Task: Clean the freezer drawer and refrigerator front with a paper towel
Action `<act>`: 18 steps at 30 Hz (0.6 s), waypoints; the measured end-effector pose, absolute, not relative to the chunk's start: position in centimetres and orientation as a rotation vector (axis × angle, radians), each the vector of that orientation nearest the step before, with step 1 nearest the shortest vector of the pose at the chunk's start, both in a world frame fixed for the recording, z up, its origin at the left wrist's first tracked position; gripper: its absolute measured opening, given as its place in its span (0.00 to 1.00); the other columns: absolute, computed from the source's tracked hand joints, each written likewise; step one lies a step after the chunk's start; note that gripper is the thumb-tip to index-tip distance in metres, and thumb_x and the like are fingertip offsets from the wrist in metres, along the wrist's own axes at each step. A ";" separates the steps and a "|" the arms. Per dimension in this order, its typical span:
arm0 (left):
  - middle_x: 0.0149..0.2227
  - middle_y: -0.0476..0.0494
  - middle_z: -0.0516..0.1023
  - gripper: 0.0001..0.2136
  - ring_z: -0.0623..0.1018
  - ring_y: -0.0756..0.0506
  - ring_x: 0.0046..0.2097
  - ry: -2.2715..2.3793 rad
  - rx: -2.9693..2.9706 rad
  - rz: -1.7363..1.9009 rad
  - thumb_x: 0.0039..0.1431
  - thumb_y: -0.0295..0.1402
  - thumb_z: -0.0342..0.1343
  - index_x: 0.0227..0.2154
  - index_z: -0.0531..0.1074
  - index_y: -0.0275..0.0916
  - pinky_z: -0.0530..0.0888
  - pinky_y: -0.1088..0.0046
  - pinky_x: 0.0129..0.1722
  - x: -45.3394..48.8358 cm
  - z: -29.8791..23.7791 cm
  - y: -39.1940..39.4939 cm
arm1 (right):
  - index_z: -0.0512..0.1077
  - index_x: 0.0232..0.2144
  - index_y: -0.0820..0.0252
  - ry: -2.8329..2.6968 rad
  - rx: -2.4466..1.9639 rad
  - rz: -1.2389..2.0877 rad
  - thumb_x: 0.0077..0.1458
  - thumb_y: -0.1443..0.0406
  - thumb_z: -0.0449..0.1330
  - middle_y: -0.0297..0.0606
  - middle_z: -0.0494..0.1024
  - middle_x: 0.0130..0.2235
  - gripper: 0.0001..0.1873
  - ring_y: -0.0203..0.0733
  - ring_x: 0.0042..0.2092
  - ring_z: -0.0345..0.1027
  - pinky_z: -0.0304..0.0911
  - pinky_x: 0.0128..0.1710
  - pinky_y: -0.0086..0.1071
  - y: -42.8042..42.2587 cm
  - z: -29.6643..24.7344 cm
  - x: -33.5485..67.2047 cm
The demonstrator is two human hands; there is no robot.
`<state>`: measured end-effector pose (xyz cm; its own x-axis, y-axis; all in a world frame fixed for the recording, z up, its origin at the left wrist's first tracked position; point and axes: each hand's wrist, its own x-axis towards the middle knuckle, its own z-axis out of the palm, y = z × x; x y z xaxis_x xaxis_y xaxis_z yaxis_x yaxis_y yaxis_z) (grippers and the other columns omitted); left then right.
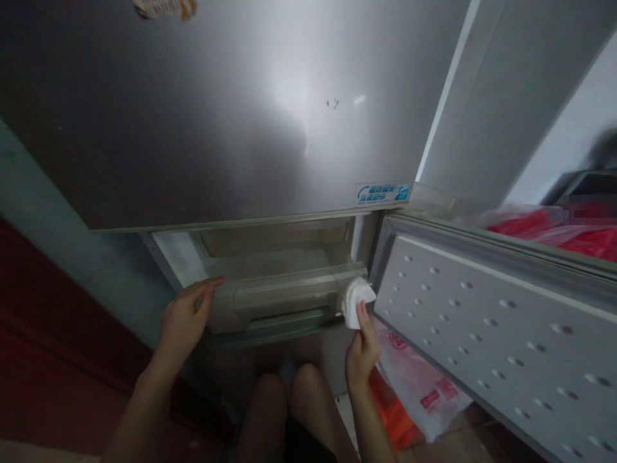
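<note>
I face a silver fridge [231, 116] whose lower compartment stands open. A pale plastic drawer [284, 292] shows inside it. My left hand [186, 318] rests with fingers stretched flat against the drawer's left end. My right hand [361, 350] pinches a crumpled white tissue [357, 301] and presses it on the drawer's right end. My knees [289, 399] are below the drawer.
The open lower door [486, 315], grey with rows of dimples, swings out at the right. A white plastic bag with red print [419, 379] and something orange lie on the floor under it. Red bagged items [554, 231] sit beyond the door. A dark red panel [53, 347] is at left.
</note>
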<state>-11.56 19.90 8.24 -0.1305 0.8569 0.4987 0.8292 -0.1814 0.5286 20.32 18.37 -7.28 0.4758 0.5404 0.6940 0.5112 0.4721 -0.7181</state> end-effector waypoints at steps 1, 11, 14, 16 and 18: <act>0.50 0.41 0.80 0.22 0.76 0.38 0.55 1.987 2.046 1.226 0.62 0.44 0.41 0.43 0.77 0.41 0.70 0.56 0.57 -11.6 8.3 19.9 | 0.67 0.59 0.56 -1.110 -1.122 0.012 0.62 0.73 0.45 0.42 0.69 0.61 0.26 0.44 0.63 0.60 0.54 0.65 0.50 18.5 -6.3 20.0; 0.50 0.41 0.80 0.22 0.76 0.39 0.55 1.989 2.030 1.228 0.61 0.43 0.41 0.43 0.77 0.40 0.69 0.58 0.58 -11.4 8.3 19.9 | 0.67 0.59 0.56 -1.231 -1.098 0.016 0.62 0.74 0.42 0.42 0.66 0.62 0.28 0.42 0.65 0.57 0.54 0.65 0.49 19.9 -9.2 19.0; 0.50 0.40 0.80 0.22 0.76 0.39 0.55 2.001 2.036 1.218 0.62 0.44 0.41 0.44 0.78 0.39 0.70 0.57 0.57 -11.5 8.2 20.0 | 0.68 0.58 0.55 -1.147 -1.130 0.108 0.62 0.72 0.44 0.41 0.68 0.61 0.26 0.41 0.64 0.59 0.54 0.65 0.46 19.2 -10.1 19.0; 0.50 0.39 0.79 0.23 0.76 0.38 0.55 1.994 2.046 1.228 0.62 0.44 0.41 0.44 0.77 0.37 0.70 0.57 0.57 -11.6 8.0 20.1 | 0.68 0.58 0.56 -1.073 -1.148 0.149 0.62 0.71 0.45 0.41 0.67 0.62 0.25 0.41 0.64 0.60 0.53 0.66 0.45 19.0 -9.1 19.0; 0.51 0.38 0.79 0.23 0.76 0.38 0.55 1.980 2.056 1.238 0.62 0.44 0.41 0.45 0.77 0.36 0.69 0.56 0.58 -11.6 7.9 20.1 | 0.68 0.58 0.56 -1.019 -1.140 0.145 0.62 0.70 0.45 0.40 0.68 0.61 0.25 0.42 0.64 0.60 0.54 0.66 0.45 19.1 -7.5 19.0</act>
<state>-11.63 20.11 7.92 -0.1265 0.8531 0.5062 0.8287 -0.1896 0.5266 19.05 19.10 -7.50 0.5667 0.5694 0.5955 0.3813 0.4595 -0.8022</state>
